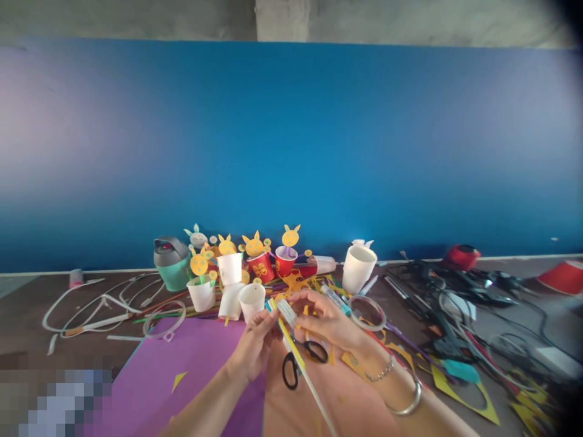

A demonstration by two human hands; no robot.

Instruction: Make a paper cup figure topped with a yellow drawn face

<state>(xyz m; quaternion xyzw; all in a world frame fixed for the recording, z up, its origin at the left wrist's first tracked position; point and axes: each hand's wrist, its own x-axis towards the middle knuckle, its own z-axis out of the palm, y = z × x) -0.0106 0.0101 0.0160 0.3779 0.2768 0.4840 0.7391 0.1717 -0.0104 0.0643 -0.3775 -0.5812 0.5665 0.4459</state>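
Note:
My left hand [255,343] is closed in a pinch at the upper end of a long, thin yellow-and-white strip [293,350], which slants down to the right. Curled fingers of my right hand [327,320] are around a small pale rectangular piece [286,312], whose kind I cannot make out. Below both hands lie scissors with black handles [290,371], their blades mostly hidden. Purple paper [200,376] is under my left arm, and orange paper [310,413] lies under the strip and scissors.
Behind my hands stand white paper cups [252,301] and red cups [285,262] with yellow paper animal faces [290,237]. A green-grey container [172,267] is at the left. On the right are a white cup [359,267], a glue gun [449,340], cables and yellow scraps [464,394].

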